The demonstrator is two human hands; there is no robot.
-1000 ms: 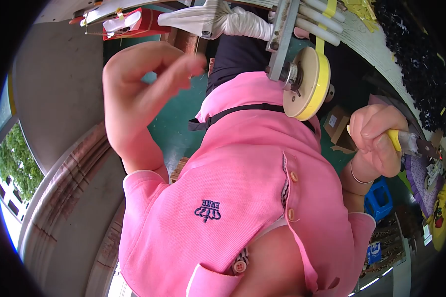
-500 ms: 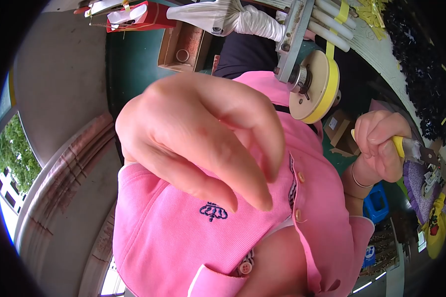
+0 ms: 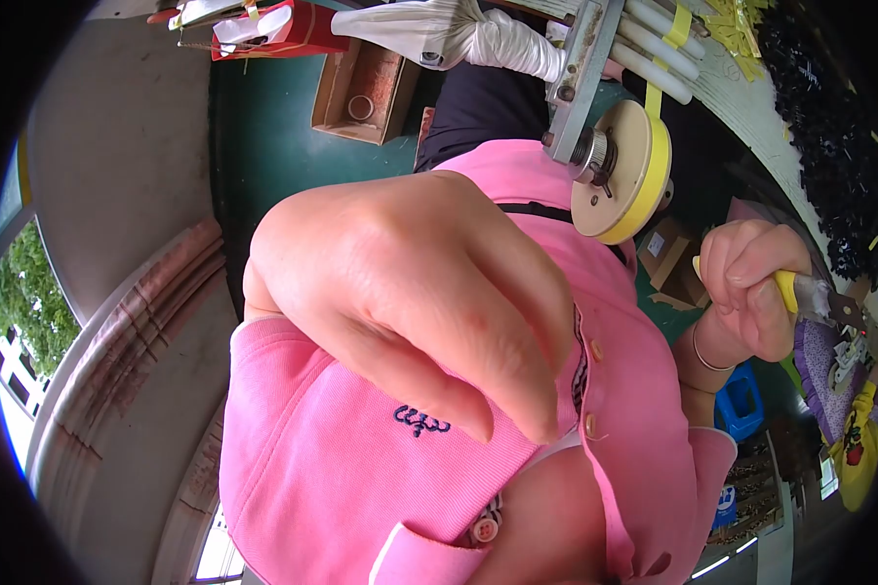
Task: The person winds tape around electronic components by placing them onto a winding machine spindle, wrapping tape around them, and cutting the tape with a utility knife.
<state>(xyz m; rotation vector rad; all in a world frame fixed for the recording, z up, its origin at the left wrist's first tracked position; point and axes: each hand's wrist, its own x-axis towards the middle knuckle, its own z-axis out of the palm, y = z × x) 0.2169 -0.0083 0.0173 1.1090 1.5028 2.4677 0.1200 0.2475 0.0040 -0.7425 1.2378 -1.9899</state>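
Observation:
My left hand point(image 3: 410, 292) hangs close to the camera, in front of the pink shirt point(image 3: 332, 439). Its fingers are loosely bent, with a small gap between the two visible tips, and nothing shows in them; the palm side is hidden. At the right, my right hand point(image 3: 756, 273) is closed around the yellow handle point(image 3: 787, 291) of a tool. A metal part point(image 3: 844, 307) sticks out beyond that fist, its exact kind unclear. Between the hands, nearer the table, stands a round reel point(image 3: 615, 171) with yellow tape point(image 3: 644, 200) around its rim, fixed to a metal bracket point(image 3: 583, 83).
White tubes point(image 3: 654, 68) lie beside the bracket. A pile of black pieces point(image 3: 819, 127) and yellow strips point(image 3: 737, 34) cover the table at upper right. A white wrapped arm point(image 3: 507, 44), a red box point(image 3: 293, 34) and a cardboard box point(image 3: 361, 93) are at the top.
My left hand has shifted right and slightly down, and its fingers have drawn closer together. My right hand keeps its place with the yellow-handled tool.

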